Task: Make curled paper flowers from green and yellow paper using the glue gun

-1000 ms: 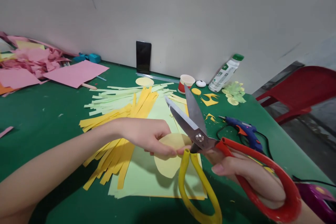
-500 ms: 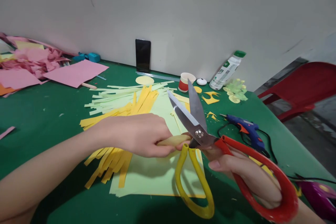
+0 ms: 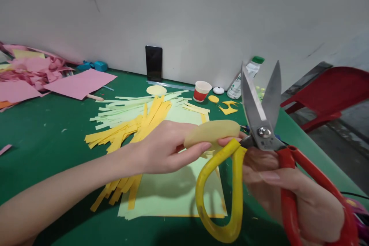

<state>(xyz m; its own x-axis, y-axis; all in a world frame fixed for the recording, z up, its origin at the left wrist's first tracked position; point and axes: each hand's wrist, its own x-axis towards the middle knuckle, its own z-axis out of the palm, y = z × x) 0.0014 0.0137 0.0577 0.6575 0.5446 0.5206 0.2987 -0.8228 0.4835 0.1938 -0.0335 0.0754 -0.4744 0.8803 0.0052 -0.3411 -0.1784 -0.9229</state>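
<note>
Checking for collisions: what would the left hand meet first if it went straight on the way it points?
Beyond the pale yellow paper piece it holds, the left hand would probably meet the right hand, at its fingertips, before the scissors; depth is unclear.

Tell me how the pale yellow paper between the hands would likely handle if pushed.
Likely floppy: the pale yellow paper appears curved between the left hand and the right hand. Probably light and easily creased, since it looks thin.
</note>
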